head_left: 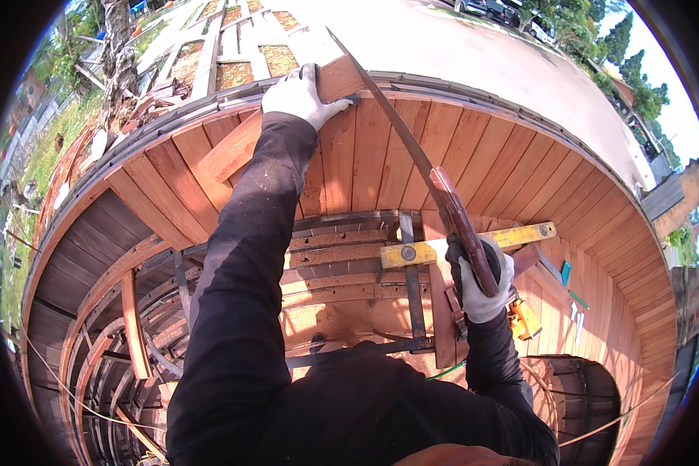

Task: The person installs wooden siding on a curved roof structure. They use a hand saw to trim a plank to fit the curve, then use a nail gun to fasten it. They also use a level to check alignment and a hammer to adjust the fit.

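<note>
My left hand [301, 97], in a white and dark glove, grips a reddish wooden board [339, 76] that lies diagonally on the curved plank rim [373, 151]. My right hand [485, 279], gloved alike, is closed on the wooden handle of a long handsaw [462, 221]. The saw's blade slants up and left, beside the board's far end; whether it touches the wood I cannot tell. Just past my right hand lie a yellow level [526, 234] and a yellow power tool [524, 318].
Below is a curved framework of dark bars and wood strips [136, 318]. Teal and white small items [567, 276] lie on the right planks [613, 303]. Beyond the rim are white slats [241, 43], pale paving [466, 54], a tree trunk [120, 58] and parked vehicles [501, 9].
</note>
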`<state>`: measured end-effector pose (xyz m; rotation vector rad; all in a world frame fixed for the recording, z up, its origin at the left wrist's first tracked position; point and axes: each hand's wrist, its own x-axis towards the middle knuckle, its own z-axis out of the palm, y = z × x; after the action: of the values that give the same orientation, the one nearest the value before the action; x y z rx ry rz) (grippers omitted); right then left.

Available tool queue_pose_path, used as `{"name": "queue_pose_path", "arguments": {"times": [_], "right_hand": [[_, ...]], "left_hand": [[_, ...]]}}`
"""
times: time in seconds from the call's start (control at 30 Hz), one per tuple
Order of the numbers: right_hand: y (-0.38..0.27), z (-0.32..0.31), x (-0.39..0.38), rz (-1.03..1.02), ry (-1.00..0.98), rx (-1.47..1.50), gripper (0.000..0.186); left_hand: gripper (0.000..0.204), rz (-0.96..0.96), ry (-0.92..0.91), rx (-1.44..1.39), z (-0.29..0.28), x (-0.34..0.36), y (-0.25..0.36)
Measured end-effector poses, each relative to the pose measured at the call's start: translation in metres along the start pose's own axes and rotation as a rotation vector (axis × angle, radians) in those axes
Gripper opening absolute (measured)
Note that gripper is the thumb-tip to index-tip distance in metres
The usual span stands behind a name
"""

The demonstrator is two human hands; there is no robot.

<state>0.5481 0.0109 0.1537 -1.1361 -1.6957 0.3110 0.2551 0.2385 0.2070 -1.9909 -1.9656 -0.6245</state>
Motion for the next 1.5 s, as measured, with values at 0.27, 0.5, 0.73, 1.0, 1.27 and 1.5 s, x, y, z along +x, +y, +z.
{"name": "queue_pose_path", "arguments": {"times": [0.27,0.5,0.73,1.0,1.27,1.5], "right_hand": [[-0.010,-0.057,-0.041,0.291,0.058,0.033,0.027],[-0.030,-0.075,-0.047,0.104,-0.145,-0.065,0.027],[-0.013,-0.010,0.015,-0.012,-0.126,-0.026,0.031],[-0.005,-0.046,-0.030,0.015,-0.083,-0.047,0.024],[-0.022,-0.036,0.009,0.012,-0.167,-0.034,0.029],[-0.009,-0.008,0.031,-0.077,-0.051,-0.008,0.024]], "left_hand": [[0.094,0.042,0.124,-0.040,0.009,0.005,0.003],[0.099,0.003,0.139,-0.048,0.017,0.004,-0.002],[0.103,-0.027,0.089,-0.042,0.012,0.007,0.004],[0.101,-0.020,0.105,-0.036,0.012,0.005,0.009],[0.102,-0.100,0.139,-0.095,0.009,0.003,-0.004],[0.096,-0.038,0.235,-0.121,0.037,0.012,0.007]]}}
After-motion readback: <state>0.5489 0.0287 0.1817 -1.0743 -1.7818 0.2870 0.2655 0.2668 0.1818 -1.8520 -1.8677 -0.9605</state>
